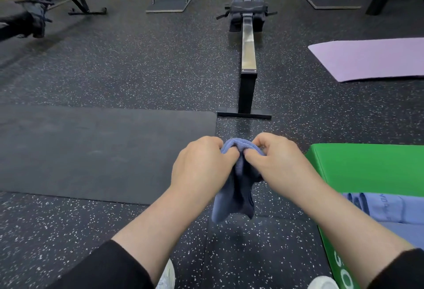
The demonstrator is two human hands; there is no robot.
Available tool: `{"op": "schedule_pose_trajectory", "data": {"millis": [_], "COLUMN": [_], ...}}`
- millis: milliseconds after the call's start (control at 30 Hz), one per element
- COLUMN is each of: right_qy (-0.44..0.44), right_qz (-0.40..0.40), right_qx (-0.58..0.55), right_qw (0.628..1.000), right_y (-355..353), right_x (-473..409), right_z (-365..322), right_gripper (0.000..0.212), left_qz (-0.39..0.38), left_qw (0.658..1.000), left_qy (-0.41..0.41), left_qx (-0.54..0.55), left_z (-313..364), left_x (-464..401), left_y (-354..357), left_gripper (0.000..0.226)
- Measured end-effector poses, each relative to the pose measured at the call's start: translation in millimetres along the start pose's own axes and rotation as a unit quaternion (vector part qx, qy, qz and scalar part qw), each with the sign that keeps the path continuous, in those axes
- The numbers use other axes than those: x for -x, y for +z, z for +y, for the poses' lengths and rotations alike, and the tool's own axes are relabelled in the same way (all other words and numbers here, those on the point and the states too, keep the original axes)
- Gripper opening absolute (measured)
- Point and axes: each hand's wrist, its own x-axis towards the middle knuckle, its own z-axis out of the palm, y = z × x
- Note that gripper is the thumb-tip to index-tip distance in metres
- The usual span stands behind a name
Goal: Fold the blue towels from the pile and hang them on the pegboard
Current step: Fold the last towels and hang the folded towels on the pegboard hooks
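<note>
Towel [236, 187] first: I see one blue towel held up in the air in front of me, above the speckled floor [114, 70], bunched at the top and hanging straight down, so its long axis runs vertical. Going left to right, my left hand [202, 167] pinches the top edge on its left side, with fingers curled into the cloth, and my right hand [273, 162] pinches the same edge just beside it, thumbs almost touching. Both hands are equally near. Neither is free. I judge the coming move to be drawing the hands apart sideways along that top edge to spread the cloth for folding. Right of my right arm, more blue towels [385, 210] lie on a green box [367, 169], near at hand. I cannot see the pegboard.
</note>
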Motion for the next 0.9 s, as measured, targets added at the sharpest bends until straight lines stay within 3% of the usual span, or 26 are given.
{"op": "schedule_pose_trajectory", "data": {"millis": [333,500,600,900], "right_qy": [0.015,0.008,0.004,0.017], "right_qz": [0.008,-0.051,-0.064,-0.058], "right_qx": [-0.063,-0.196,-0.228,-0.234], "right_qw": [0.998,0.979,0.972,0.97], "right_y": [1.7,-3.8,-7.8,-16.3], "right_x": [-5.6,-9.2,-10.0,-14.5], "right_z": [-9.0,-4.3,-3.3,3.2], "right_gripper": [0.03,0.05,0.017,0.018], "left_qz": [0.001,-0.062,-0.066,-0.119], "left_qw": [0.995,0.986,0.985,0.974], "left_qy": [0.038,0.141,0.128,0.112], "left_qx": [0.088,0.069,0.092,0.156], "left_z": [15.4,15.5,10.7,1.5], "left_x": [4.8,9.6,8.2,-0.1], "left_y": [3.5,4.5,5.5,8.1], "left_gripper": [0.036,0.029,0.03,0.038]}}
